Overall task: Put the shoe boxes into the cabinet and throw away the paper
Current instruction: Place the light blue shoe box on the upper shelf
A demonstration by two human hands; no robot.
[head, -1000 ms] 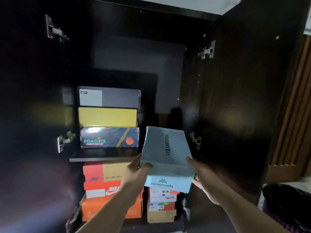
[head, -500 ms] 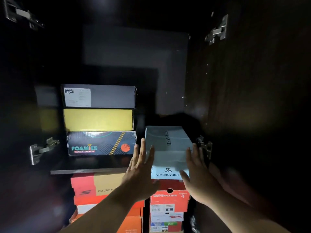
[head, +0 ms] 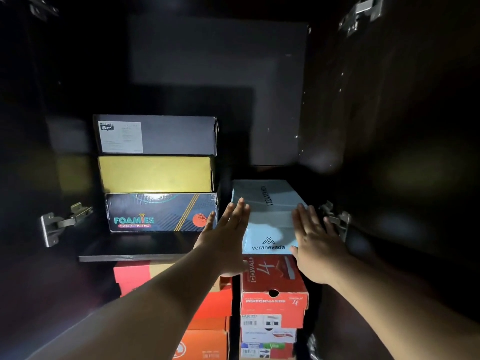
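A light blue Veranevada shoe box (head: 267, 203) lies on the shelf (head: 135, 252) of the dark cabinet, at the right, its short end facing me. My left hand (head: 226, 233) is flat with fingers spread against the box's left front corner. My right hand (head: 315, 237) is flat and spread against its right front corner. Neither hand grips the box. To the left stands a stack of three boxes: a Foamies box (head: 161, 213), a yellow box (head: 155, 174) and a dark box (head: 155, 135). No paper is in view.
Below the shelf are stacked red and orange shoe boxes (head: 272, 289). The open cabinet doors flank me, with metal hinges at the left (head: 62, 222) and right (head: 336, 219). Space stays open above the blue box.
The blue box went from held in the air in both hands to lying on the shelf. My hands let go and now press flat against its front, and my view has moved closer.
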